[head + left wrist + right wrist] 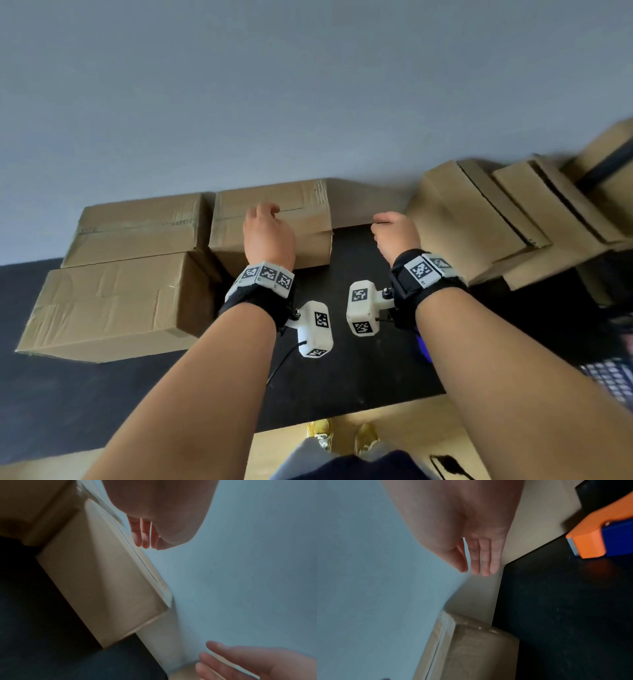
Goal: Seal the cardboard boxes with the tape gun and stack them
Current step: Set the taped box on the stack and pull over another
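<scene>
Tape gun (600, 538): orange and blue, lying on the black table (359, 370) near the person's right wrist; neither hand holds it.
Right hand (394, 233): empty, fingers (485, 559) straight and close together, held over the bare table just right of the middle box; touching nothing that can be seen.
Left hand (269, 233): empty, fingers (145, 536) loosely extended, over the top of the middle box (274, 219); contact cannot be confirmed.
Step in hand: judged as reaching for the middle box, whose top seam appears taped.
Next move: likely both hands at its sides, then a lift to stack.
Far row: taped boxes (137, 226) at left; further boxes (479, 212) at right, against the wall (308, 85).
</scene>
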Tool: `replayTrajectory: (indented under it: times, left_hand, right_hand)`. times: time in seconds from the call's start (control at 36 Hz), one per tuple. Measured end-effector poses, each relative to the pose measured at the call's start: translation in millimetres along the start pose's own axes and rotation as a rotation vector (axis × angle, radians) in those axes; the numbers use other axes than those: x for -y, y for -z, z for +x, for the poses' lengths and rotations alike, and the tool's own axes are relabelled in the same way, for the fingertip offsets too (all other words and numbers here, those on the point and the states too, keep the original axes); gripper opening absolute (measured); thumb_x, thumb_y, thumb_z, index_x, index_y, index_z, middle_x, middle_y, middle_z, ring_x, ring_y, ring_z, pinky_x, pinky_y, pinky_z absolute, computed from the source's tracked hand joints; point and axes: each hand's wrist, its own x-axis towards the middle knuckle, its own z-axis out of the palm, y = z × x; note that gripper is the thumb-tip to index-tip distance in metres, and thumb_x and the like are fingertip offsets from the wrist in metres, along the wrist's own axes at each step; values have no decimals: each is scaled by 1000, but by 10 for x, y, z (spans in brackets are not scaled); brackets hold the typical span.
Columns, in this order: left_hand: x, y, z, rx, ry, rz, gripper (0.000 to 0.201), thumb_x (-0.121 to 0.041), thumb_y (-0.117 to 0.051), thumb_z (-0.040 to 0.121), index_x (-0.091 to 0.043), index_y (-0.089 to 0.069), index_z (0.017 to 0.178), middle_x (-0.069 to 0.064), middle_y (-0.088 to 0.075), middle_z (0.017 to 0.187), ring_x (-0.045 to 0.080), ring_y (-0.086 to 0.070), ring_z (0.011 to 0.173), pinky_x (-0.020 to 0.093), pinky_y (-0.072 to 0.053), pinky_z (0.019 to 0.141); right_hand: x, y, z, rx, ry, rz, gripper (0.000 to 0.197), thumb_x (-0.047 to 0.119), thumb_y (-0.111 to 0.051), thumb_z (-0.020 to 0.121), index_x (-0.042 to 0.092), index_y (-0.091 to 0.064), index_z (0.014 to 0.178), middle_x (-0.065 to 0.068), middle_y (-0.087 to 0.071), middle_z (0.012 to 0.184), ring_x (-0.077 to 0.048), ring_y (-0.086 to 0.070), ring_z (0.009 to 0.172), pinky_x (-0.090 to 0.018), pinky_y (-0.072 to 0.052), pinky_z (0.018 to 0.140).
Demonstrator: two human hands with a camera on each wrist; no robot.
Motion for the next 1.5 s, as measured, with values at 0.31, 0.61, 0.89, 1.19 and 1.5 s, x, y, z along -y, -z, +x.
replayTrajectory:
  times: [0.31, 0.61, 0.89, 1.19, 1.5]
  left_hand:
    - [-1120, -838, -124, 349, -238, -18, 38, -7, -43, 91, -14, -52, 127, 8, -48, 131, 26, -52, 115, 29, -39, 87]
    - [-1946, -1751, -223, 619, -273, 124, 48, -23, -47, 96, -15, -38, 142, 12, -37, 143, 31, -49, 122, 38, -42, 97]
    - [-2115, -2197, 9, 581, -143, 231, 52, -32, -54, 93, 0, -43, 134, 18, -45, 135, 36, -50, 120, 42, -44, 98]
    - [-1993, -2162, -59, 579, -100, 205, 53, -26, -64, 85, -3, -47, 130, 12, -38, 133, 31, -55, 108, 34, -46, 84]
    - [-1878, -1625, -308, 411, 80, -108, 37, -20, -61, 78, -15, -40, 108, 4, -53, 108, 13, -53, 76, 26, -42, 57]
  right_hand:
    - [-427, 1115, -42, -439, -78, -10, 26, 10, -52, 97, 9, -61, 121, -6, -64, 120, -26, -59, 112, -27, -39, 84]
    - [-962, 1829, 80, -540, -212, 77, 45, 38, -45, 104, 25, -43, 146, -9, -45, 147, -25, -57, 119, -27, -43, 75]
    - [-1262, 1839, 273, -354, -226, 12, 39, 41, -37, 105, 26, -54, 137, -9, -56, 137, -24, -58, 118, -33, -44, 84]
    - [-1172, 1757, 330, -398, -275, 107, 32, 40, -51, 100, 25, -50, 129, -5, -47, 133, -7, -49, 70, -31, -43, 67]
    - [-897, 1783, 169, -457, -134, 85, 30, 28, -54, 100, 26, -49, 130, -5, -43, 139, -20, -60, 86, -34, -50, 68]
